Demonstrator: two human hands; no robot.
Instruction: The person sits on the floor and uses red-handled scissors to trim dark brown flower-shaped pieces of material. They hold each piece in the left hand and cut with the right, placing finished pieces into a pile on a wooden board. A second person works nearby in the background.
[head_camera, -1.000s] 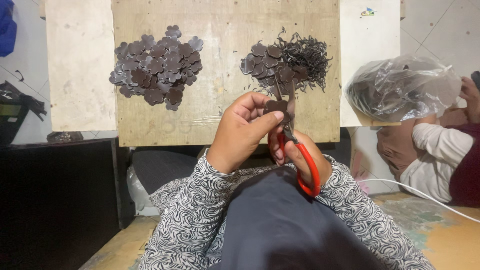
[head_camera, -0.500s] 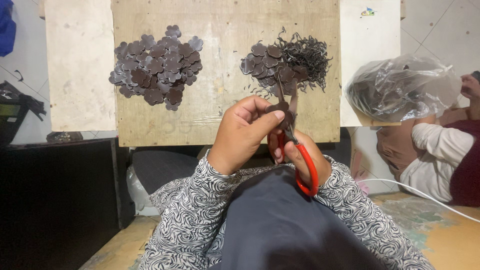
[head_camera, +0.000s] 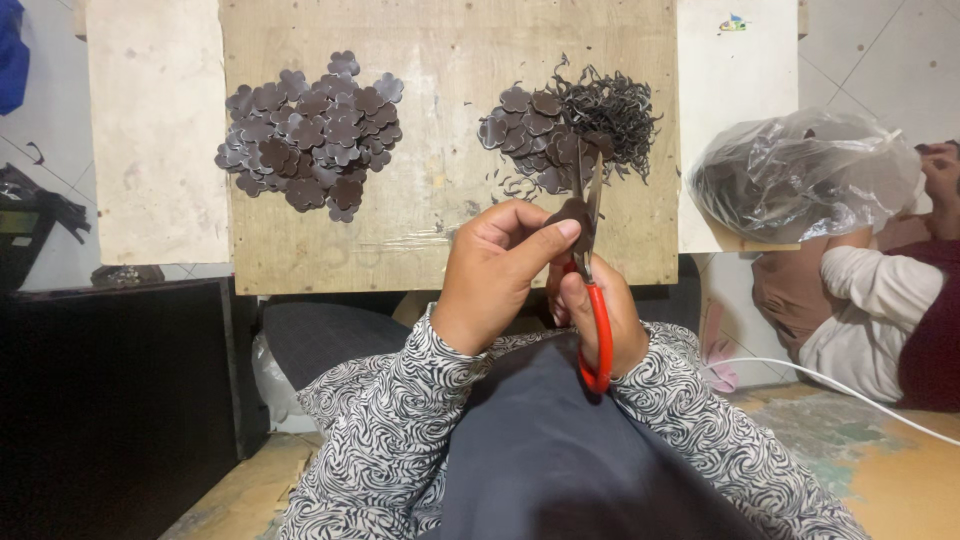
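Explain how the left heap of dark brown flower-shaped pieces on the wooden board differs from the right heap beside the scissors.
The left heap holds only flat flower-shaped pieces; the right heap mixes such pieces with thin curly trimmings. The left heap is larger and lies apart from both hands; the right heap lies just above the blades of the red-handled scissors. Both are dark brown and rest on the wooden board.

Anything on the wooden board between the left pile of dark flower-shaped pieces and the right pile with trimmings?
Head view: only bare wooden board between the left pile and right pile.
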